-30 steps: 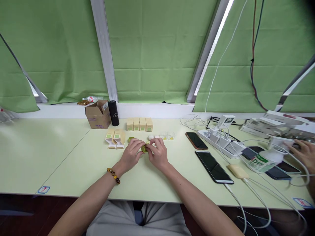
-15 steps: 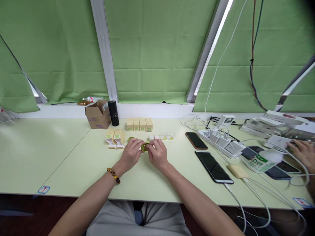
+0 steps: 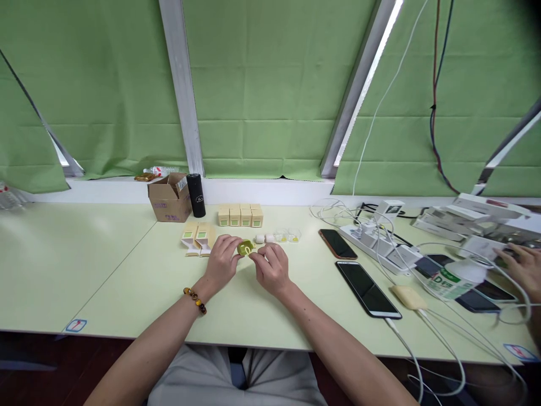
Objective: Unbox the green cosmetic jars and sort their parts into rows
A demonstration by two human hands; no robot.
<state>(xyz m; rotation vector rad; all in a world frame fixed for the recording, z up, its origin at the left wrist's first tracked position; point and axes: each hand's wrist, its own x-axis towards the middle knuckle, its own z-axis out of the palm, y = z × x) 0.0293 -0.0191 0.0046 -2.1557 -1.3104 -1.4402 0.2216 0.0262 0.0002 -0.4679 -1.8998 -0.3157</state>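
Observation:
My left hand [image 3: 223, 260] pinches a small green cup-like piece [image 3: 244, 246] above the table, its hollow side facing me. A thin pale loop [image 3: 248, 251] shows at its edge, and the fingertips of my right hand [image 3: 273, 266] are closed on that loop. Just beyond my hands lie two small white cylindrical pieces [image 3: 265, 238] in a row with clear round containers [image 3: 287, 235] that have yellow at the bottom. Left of my left hand stand two opened cream cartons [image 3: 198, 239], their flaps towards me.
Several closed cream boxes [image 3: 240, 215] form a row at the back, near a brown cardboard box [image 3: 169, 198] and a black bottle [image 3: 195, 195]. On the right lie phones [image 3: 368, 288], a power strip [image 3: 378, 248], cables and a white bottle [image 3: 459, 276]. Another person's hand [image 3: 524, 265] is at far right.
The green piece has turned so that its hollow side shows, and the pale loop has come into sight. My right fingers have moved slightly away from my left ones.

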